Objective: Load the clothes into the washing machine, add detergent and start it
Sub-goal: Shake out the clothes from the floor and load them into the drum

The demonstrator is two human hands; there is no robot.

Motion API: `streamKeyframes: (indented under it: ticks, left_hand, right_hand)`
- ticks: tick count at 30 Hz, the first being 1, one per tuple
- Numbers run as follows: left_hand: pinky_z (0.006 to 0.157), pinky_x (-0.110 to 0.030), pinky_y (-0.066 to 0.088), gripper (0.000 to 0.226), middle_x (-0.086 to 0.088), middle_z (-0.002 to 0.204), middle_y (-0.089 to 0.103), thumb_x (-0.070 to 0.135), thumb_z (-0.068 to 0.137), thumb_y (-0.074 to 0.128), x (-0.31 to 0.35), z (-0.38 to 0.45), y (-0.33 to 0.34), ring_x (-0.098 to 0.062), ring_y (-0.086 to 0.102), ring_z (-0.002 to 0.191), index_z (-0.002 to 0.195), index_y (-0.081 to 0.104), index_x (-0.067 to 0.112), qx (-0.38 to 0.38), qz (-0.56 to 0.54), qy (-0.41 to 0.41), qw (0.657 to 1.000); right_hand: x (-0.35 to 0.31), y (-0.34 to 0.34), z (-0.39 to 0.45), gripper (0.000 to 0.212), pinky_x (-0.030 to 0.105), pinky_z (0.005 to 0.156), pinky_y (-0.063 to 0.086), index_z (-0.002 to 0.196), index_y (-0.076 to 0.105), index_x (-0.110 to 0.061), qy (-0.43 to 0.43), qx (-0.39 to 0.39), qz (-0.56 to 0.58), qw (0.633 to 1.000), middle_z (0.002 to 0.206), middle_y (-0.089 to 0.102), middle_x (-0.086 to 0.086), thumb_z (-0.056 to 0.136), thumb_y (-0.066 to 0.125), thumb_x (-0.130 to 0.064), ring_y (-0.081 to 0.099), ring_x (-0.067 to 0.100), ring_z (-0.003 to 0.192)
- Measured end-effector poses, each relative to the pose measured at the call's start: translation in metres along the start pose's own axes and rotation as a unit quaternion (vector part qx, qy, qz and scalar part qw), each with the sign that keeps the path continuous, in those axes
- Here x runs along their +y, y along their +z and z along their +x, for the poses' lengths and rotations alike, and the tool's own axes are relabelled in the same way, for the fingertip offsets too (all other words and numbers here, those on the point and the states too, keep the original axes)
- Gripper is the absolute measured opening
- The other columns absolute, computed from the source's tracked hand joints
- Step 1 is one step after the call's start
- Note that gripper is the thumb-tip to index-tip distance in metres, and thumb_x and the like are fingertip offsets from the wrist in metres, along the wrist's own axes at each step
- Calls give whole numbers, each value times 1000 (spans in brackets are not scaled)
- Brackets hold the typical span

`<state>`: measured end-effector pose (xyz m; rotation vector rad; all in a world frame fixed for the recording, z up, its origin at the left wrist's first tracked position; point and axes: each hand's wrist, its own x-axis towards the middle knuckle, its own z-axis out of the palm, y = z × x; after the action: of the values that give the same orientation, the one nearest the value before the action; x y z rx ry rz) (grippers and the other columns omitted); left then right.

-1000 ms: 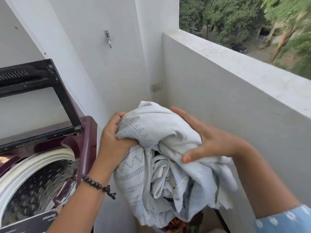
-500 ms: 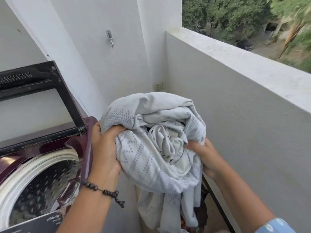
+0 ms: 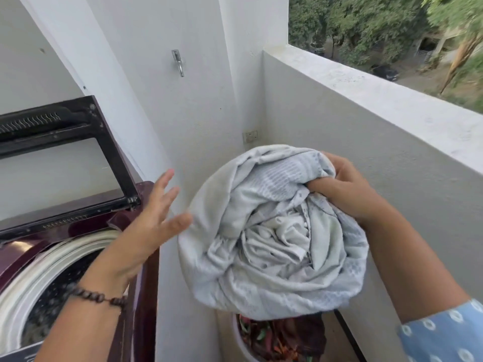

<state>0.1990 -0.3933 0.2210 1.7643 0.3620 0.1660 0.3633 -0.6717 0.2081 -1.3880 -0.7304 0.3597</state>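
Note:
A bundled pale grey-white patterned cloth [image 3: 271,236] hangs in the air at the centre, right of the washing machine. My right hand [image 3: 342,189] grips its upper right edge with fingers dug into the folds. My left hand [image 3: 159,215] is spread with straight fingers just left of the bundle, its fingertips at the cloth's left edge. The maroon top-load washing machine [image 3: 146,257] stands at the lower left with its black-framed lid [image 3: 65,142] raised and the steel drum [image 3: 55,304] showing.
A basket [image 3: 241,347] of dark, colourful clothes sits on the floor below the bundle. A white balcony parapet [image 3: 366,95] runs along the right. White walls with a metal hook [image 3: 177,62] and a socket [image 3: 250,136] close the corner behind.
My left hand has let go of the bundle and spread beside it. My right hand shifted up to the bundle's top right, and the cloth moved right and rolled rounder.

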Motion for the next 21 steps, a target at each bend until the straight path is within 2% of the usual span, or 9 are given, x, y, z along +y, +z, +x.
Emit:
streamKeyframes:
  ticks: [2, 4, 6, 9, 12, 15, 17, 19, 21]
  left_hand:
    - [102, -17, 40, 130, 39, 138, 40, 69, 31, 87, 9, 5, 23, 13, 40, 130, 142, 21, 54, -118, 42, 3, 992]
    - [100, -31, 49, 124, 12, 143, 50, 42, 42, 96, 7, 2, 46, -11, 52, 130, 147, 30, 38, -162, 14, -14, 987]
    - [97, -46, 52, 96, -9, 130, 62, 23, 51, 91, -4, -1, 60, -33, 59, 121, 137, 47, 26, -129, -48, -24, 990]
    - [98, -58, 48, 82, -16, 123, 65, 20, 53, 85, -12, -4, 67, -38, 62, 114, 129, 54, 20, -70, -107, -19, 992]
    - [97, -60, 48, 77, -18, 118, 67, 20, 48, 80, -11, -4, 64, -39, 63, 110, 122, 59, 15, -27, -120, 1, 992]
    - [87, -45, 56, 73, -14, 111, 70, 20, 42, 77, -7, -3, 55, -32, 67, 104, 114, 64, 15, -25, -101, 26, 994]
    - [81, -36, 56, 66, -9, 105, 72, 19, 39, 77, -5, -4, 50, -26, 68, 99, 105, 68, 20, -47, -89, 27, 995]
    - [90, -42, 53, 67, -9, 107, 71, 19, 39, 76, -3, -6, 49, -28, 66, 104, 104, 68, 23, -76, -73, 23, 994]
    - [99, -49, 47, 75, -9, 112, 69, 24, 34, 75, 0, -13, 53, -31, 62, 113, 108, 64, 25, -91, -44, 12, 995]
  right_hand:
    - [-9, 8, 6, 34, 38, 86, 56, 109, 68, -10, -17, -59, -44, 997, 104, 73, 12, 76, 61, -2, 69, 21, 98]
    - [-16, 17, 11, 26, 30, 78, 55, 97, 70, -13, -25, -90, -38, 995, 91, 73, 5, 75, 61, -1, 67, 15, 87]
    - [-17, 20, 14, 18, 25, 71, 50, 87, 68, -13, -31, -84, -34, 995, 81, 69, -1, 74, 62, -2, 62, 12, 77]
    - [-10, 21, 12, 20, 25, 68, 48, 91, 65, -1, -18, -56, -54, 997, 81, 66, 5, 71, 66, -4, 59, 13, 74]
    - [-11, 13, 9, 40, 34, 86, 54, 115, 62, -8, 25, -122, -69, 990, 108, 71, 10, 75, 70, -8, 67, 21, 97]
    - [-18, -6, 13, 88, 47, 107, 42, 146, 38, -18, 65, -272, -82, 957, 144, 49, 10, 73, 81, -42, 50, 27, 131]
    - [-23, -12, 22, 107, 52, 112, 33, 152, 26, -18, 73, -318, -36, 944, 152, 38, 10, 69, 72, -67, 37, 25, 141]
    - [-25, -6, 38, 109, 61, 114, 23, 150, 30, -27, 96, -314, 5, 944, 153, 40, 4, 62, 58, -85, 28, 21, 146]
    - [-17, 13, 54, 103, 61, 114, 19, 143, 40, -37, 132, -306, 2, 943, 149, 47, -1, 57, 46, -93, 29, 16, 145]
